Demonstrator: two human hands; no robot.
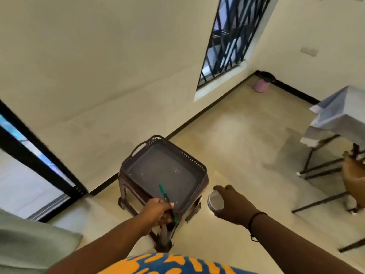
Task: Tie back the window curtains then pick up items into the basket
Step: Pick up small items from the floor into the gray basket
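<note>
Two hands: both reach forward over the floor, each holding one item.
Left hand (158, 210): fingers curled round a green pen (166, 200), whose tip end juts out over the near corner of the basket.
Right hand (233, 204): thumb and fingers wrapped round a small round tin (215, 201) with a pale lid, held just beside the basket's right edge, above the floor.
Basket (138, 149): dark, shallow, with a lattice rim and a handle at the far end; it sits on top of a brown plastic stool (126, 186) near the wall.
Window (227, 40): barred, in the far wall.
Pink bin (261, 84): in the far corner.
Table (335, 115): covered with a light cloth, on the right, well apart from the basket.
</note>
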